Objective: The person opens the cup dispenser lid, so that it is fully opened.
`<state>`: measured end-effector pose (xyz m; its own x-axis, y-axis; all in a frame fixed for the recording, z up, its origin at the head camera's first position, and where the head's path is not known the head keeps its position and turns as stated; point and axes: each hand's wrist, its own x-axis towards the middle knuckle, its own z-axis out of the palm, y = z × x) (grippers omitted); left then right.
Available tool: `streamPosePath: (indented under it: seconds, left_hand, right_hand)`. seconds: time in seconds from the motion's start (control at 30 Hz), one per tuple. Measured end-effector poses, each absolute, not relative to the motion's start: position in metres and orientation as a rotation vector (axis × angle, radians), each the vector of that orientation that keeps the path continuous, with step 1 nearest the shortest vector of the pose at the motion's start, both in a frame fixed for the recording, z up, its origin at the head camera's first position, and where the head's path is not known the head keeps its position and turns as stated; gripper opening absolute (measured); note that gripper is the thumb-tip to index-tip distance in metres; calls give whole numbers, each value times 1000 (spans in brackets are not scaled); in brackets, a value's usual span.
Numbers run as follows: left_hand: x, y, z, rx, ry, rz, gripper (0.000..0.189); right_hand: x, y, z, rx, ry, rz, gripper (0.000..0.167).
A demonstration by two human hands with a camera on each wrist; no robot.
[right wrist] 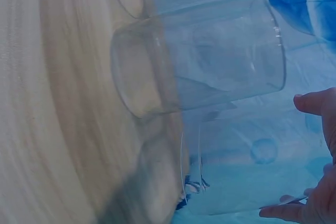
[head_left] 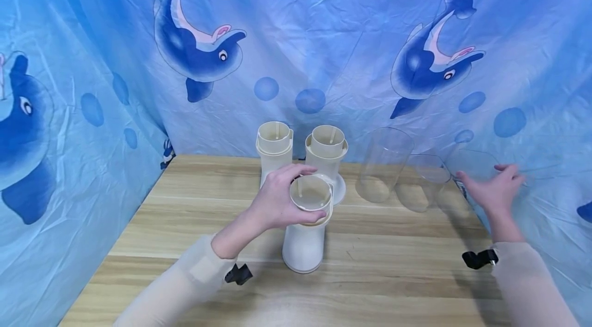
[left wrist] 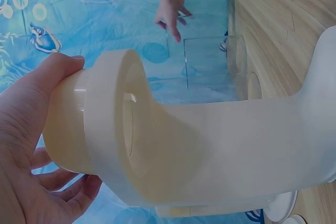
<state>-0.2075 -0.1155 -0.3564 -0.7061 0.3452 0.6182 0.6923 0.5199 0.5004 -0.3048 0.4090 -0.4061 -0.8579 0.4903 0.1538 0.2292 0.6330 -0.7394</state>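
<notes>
My left hand (head_left: 289,198) grips the cream plastic cylinder (left wrist: 71,121) at the top of the front white stand (head_left: 303,247), thumb and fingers on opposite sides of its rim. The stand is upright on the table. Behind it are two similar white stands, the left one (head_left: 275,160) and the right one (head_left: 324,162), each topped with a cream cylinder. At the right, my right hand (head_left: 497,188) spreads its thumb and fingers around the upper end of the rightmost clear tube (right wrist: 247,166). Whether its fingers touch the tube is hard to tell.
Two more clear open tubes, the left one (head_left: 384,167) and the middle one (head_left: 423,180), stand upright beside the rightmost tube. The wooden table (head_left: 379,270) meets a blue dolphin-print curtain (head_left: 300,59) at the back and sides.
</notes>
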Motion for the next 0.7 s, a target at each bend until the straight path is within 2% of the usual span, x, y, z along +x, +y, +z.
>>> streamPosePath:
  seconds: [0.37, 0.7]
  left_hand:
    - [-211, -119, -356, -842, -2290, -1138, 76]
    - [-213, -133, -347, -791, -2274, -1141, 77]
  right_hand:
    - [-308, 414, -435, -571, -2579, 1042, 98]
    - [-307, 406, -443, -540, -2596, 1000, 95]
